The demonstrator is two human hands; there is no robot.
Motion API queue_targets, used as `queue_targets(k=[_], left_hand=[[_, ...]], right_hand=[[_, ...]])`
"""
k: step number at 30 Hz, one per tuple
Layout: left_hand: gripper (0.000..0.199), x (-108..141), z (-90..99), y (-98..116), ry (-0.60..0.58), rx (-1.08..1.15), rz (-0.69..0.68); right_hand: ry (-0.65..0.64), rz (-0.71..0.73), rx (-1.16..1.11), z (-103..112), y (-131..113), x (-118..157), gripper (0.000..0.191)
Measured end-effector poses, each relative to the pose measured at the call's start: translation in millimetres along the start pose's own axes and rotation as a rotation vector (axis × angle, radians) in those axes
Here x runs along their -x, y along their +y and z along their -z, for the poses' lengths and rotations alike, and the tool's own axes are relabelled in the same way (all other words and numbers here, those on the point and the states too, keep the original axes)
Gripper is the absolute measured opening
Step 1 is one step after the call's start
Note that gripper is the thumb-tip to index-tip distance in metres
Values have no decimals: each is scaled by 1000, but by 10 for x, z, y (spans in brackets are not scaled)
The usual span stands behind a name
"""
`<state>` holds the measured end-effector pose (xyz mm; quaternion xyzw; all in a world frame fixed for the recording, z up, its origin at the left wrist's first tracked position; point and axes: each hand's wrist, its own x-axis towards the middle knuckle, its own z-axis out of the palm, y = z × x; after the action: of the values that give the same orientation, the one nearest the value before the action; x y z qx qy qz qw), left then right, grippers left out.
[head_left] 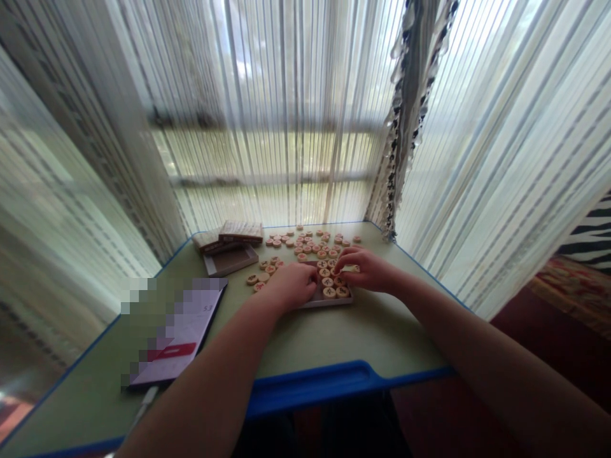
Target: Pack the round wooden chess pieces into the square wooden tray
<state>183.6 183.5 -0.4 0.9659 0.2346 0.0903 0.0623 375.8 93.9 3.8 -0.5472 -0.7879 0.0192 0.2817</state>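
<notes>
A shallow box [329,303] stands on the table, its right part holding rows of round wooden xiangqi pieces [329,292] with dark characters. My left hand [296,284] lies over the left part of this box, fingers curled inward; whatever they hold is hidden. From the right, my right hand [363,267] reaches over the box's edge. Its bent fingertips close around a piece in the right column, partly covering it. Beside my left hand, several loose pieces [264,277] lie on the tabletop. Many more loose pieces [308,242] are scattered beyond the box.
At the back left, an open box tray [231,259] lies beside stacked patterned boxes [241,231]. A tablet [186,343] with a white cable [149,397] rests near my left forearm. The pale green table [382,337] has a blue rim; sheer curtains [286,127] hang behind it.
</notes>
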Motion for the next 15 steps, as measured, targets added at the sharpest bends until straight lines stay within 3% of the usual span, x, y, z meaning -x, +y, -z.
queue_targets(k=[15], left_hand=[[24,3,3,1,9,-4,-8]], right_hand=[[-81,-9,104,5,4,0,12]])
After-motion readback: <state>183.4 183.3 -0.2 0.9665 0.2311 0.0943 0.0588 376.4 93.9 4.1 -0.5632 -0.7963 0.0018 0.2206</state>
